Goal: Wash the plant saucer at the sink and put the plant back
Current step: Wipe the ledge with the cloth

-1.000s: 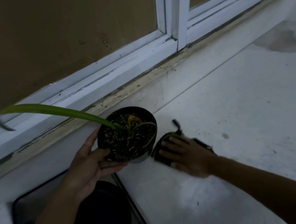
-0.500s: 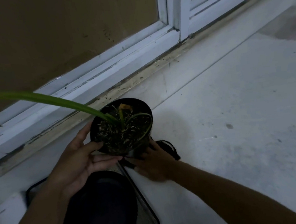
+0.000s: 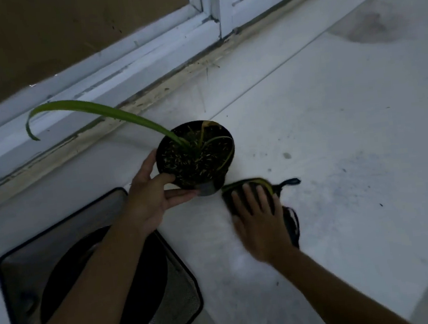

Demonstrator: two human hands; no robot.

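Moved: right hand (image 3: 259, 225) and dark cloth (image 3: 239, 185), now right of the plant pot (image 3: 196, 155), not under its front.
Right hand: flat, pressing cloth.
Left hand (image 3: 153, 197): I see it gripping the pot's left side.
Pot: over white ledge (image 3: 341, 175).

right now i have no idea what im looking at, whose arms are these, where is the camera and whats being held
There is no machine here: a person wears one camera on the head, looking forward and down, so the two bare arms are their own. The left hand grips a round black plastic pot with soil and a long green leaf. The right hand lies flat, palm down, on a dark cloth pad with a yellow-green edge, on the white ledge below a white window frame. At lower left a dark round disc sits on a grey mesh mat; it may be the saucer, but the dim light leaves that unsure.
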